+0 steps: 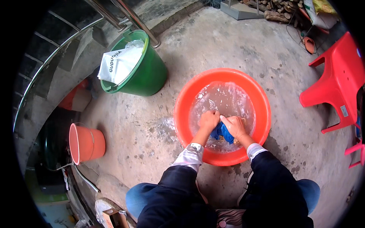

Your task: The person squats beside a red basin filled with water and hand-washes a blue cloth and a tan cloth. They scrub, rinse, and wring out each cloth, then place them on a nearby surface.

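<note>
A wide orange-red basin (262, 102) stands on the ground in front of me, holding cloudy, sudsy water. Over the water, my left hand (209, 121) is closed in a fist at the upper end of a wet blue cloth (223, 133). My right hand (235, 126) is closed on the same cloth, its thumb close to the left fist. The cloth bunches below and between both hands, partly hidden by them. Something tan shows beside and under the right hand; I cannot tell whether it belongs to the cloth.
A green bin (150, 76) with a white bag (119, 64) stands upper left. At left a pink bucket (93, 144) lies tipped on its side. Red plastic stool (334, 76) at right; firewood (279, 9) and an orange slipper (309, 45) lie beyond. Metal railing posts (137, 21) rise at the far left.
</note>
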`<state>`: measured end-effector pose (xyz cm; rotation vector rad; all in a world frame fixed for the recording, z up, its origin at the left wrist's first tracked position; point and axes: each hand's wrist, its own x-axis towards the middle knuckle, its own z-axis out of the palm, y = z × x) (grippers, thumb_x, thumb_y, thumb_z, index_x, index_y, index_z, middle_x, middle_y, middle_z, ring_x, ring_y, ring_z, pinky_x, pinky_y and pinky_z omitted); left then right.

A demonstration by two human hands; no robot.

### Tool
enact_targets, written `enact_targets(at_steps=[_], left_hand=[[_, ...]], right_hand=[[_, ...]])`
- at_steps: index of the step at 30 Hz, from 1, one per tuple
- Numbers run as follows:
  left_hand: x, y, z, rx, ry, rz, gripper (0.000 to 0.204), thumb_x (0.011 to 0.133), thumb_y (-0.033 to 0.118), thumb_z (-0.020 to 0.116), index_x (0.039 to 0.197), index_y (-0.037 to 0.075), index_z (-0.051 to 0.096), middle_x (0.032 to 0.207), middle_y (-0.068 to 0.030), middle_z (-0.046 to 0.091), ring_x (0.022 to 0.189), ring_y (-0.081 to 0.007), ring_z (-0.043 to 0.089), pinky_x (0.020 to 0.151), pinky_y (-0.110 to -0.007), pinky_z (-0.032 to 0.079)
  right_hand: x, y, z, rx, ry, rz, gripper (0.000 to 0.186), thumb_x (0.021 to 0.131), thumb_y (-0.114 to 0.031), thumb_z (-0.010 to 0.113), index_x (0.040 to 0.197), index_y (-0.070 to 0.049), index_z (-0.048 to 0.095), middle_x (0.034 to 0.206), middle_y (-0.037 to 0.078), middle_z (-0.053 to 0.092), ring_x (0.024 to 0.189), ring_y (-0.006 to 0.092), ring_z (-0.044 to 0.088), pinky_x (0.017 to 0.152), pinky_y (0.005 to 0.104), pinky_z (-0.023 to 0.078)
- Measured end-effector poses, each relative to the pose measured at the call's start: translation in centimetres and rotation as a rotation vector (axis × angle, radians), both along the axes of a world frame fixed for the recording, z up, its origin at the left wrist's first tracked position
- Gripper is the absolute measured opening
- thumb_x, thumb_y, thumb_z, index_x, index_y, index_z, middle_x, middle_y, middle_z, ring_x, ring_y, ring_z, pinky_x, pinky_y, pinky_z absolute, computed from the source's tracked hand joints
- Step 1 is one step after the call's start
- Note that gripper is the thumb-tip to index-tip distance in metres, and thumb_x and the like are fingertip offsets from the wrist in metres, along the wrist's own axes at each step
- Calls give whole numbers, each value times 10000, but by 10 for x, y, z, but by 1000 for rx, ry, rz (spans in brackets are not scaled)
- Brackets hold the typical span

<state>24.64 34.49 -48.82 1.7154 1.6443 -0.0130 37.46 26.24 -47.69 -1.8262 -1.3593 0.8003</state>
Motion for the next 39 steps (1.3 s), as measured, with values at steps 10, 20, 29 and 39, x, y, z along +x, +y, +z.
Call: enact_targets(at_steps=[10, 20, 29, 39], left_hand=[[25, -84, -38, 214, 356, -5, 598, 871, 438, 577, 1377, 169, 405, 1478, -213, 246, 1297, -435, 297, 942, -595, 379], [27, -51, -83, 366, 401, -166, 462, 826, 308, 553, 1267, 167, 544, 1366, -178, 429, 1242, -381, 388, 903, -573, 332], [39, 0, -86, 468, 254, -259, 221, 780, 259, 547, 935, 151, 662, 1035, -89, 619, 1054, -275, 555, 846, -532, 363], [45, 32, -85, 429, 209, -358, 235, 802, 244, 542, 908, 119, 710, 936, -99, 695, 905, -312, 650, 784, -491, 415]], right_hand=[[-34, -39, -44, -498, -606, -304, 395, 904, -398, 524, 1256, -220, 545, 1515, 137, 208, 1337, 393, 244, 1024, 607, 244], [-13, 1, -83, -378, -739, -198, 356, 828, -268, 579, 1162, -143, 583, 1233, 126, 476, 1173, 366, 398, 871, 565, 346], [-1, 21, -128, -416, -558, -213, 273, 775, -211, 572, 1014, -125, 672, 1025, 144, 634, 984, 345, 573, 789, 536, 381], [13, 56, -98, -282, -606, -181, 228, 774, -295, 615, 860, -105, 705, 870, 164, 681, 840, 367, 640, 771, 531, 455]])
